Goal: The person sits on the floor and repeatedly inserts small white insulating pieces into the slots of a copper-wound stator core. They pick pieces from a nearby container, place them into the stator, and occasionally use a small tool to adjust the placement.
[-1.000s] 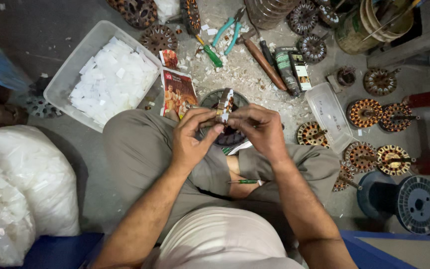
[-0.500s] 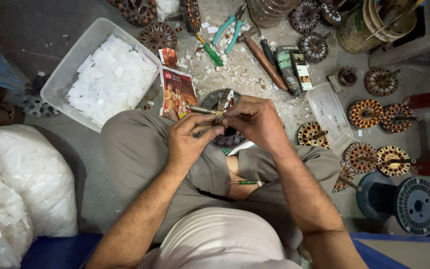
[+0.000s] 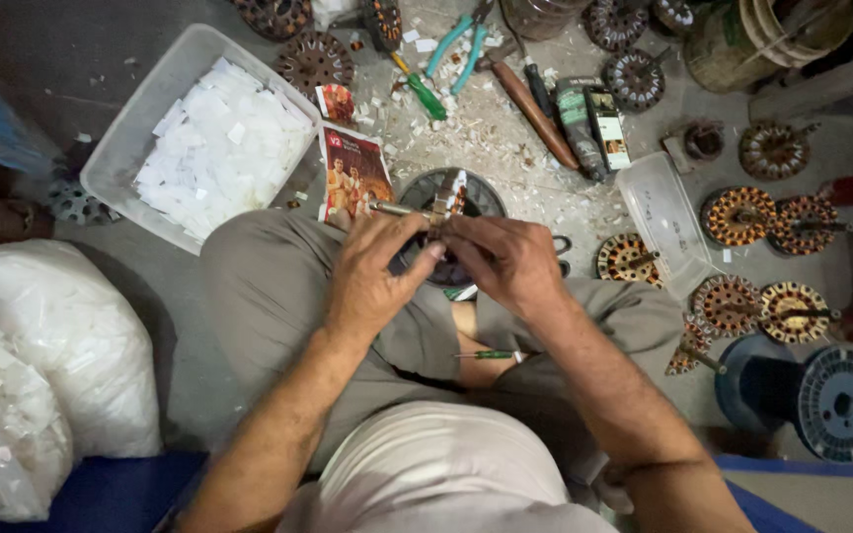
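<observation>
1. Biggest thing around is the bulging white plastic sack (image 3: 46, 370) off on the left side, sitting next to the person's knee.
2. Next up, a clear rectangular plastic tub (image 3: 130, 148) full of white paper slips, up top left on the grey floor.
3. Far right there's a blue wire spool (image 3: 812, 390), and above it a bunch of round copper-wound stator cores (image 3: 737, 215) spread across the floor.
4. The round dark metal stator (image 3: 446, 222) rests against the person's lap, dead centre, just below a mess of white paper scraps.
5. The left hand (image 3: 372, 276) and right hand (image 3: 505, 262) are close together on top of that stator, both closed onto it, fingertips nearly meeting.
6. A thin metal rod tool (image 3: 397, 209) pokes out from the left hand's grip; can't really tell which fingers pinch it.
7. Green-handled pliers (image 3: 456, 39) lie at the top, well away from the hands.
8. A small green-handled screwdriver (image 3: 486, 353) lies on the lap below the wrists.
</observation>
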